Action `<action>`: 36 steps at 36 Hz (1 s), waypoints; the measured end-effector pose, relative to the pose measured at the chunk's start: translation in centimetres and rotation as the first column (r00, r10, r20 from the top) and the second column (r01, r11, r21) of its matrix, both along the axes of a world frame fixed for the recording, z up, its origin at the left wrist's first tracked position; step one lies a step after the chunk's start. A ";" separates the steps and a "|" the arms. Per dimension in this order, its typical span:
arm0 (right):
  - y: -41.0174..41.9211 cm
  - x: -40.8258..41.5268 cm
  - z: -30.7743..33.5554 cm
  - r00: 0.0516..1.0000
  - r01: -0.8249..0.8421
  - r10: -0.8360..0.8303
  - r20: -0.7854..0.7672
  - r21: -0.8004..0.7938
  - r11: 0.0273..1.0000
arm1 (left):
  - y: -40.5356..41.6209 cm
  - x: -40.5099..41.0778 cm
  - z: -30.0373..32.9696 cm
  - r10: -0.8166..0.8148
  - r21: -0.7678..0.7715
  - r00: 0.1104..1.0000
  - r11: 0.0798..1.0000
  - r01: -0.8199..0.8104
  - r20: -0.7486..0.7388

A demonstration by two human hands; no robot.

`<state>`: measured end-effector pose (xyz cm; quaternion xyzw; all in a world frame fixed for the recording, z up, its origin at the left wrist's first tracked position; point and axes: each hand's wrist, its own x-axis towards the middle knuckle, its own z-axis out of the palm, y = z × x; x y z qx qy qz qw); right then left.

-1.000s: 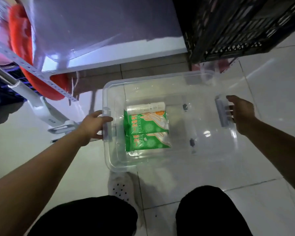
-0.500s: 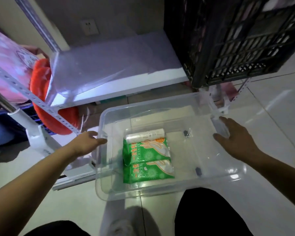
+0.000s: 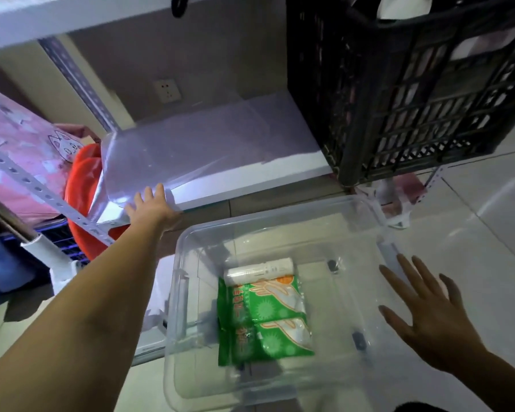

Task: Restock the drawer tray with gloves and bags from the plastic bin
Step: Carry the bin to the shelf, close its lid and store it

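Plastic bin [image 3: 185,281] sits on floor tiles, clear walls. Inside, near L wall: 2 green glove packs [image 3: 263,318] w/ white bag roll [image 3: 259,270] at their far end. L hand [image 3: 149,208] flat on shelf board [image 3: 214,150], fingers straight, holding nothing. R hand [image 3: 428,316] spread over bin's R side, empty. Black crate [image 3: 405,84] on shelf at R.
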<state>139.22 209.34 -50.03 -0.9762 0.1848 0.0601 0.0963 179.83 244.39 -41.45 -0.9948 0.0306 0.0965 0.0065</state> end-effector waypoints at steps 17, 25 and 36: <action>1.1 0.7 0.8 0.999 -0.027 0.027 -0.041 0.003 1.000 | -2.3 -8.0 -0.8 -0.411 0.175 0.858 0.911 0.373 0.308; 1.5 0.5 1.0 0.995 -0.095 0.095 0.033 -0.024 0.995 | -0.1 -18.2 6.4 -0.553 0.258 0.682 0.831 0.493 0.478; 5.3 7.1 10.1 0.771 -0.133 -0.348 0.534 0.669 0.732 | 1.0 -26.1 22.8 -0.393 0.196 0.457 0.886 0.421 0.798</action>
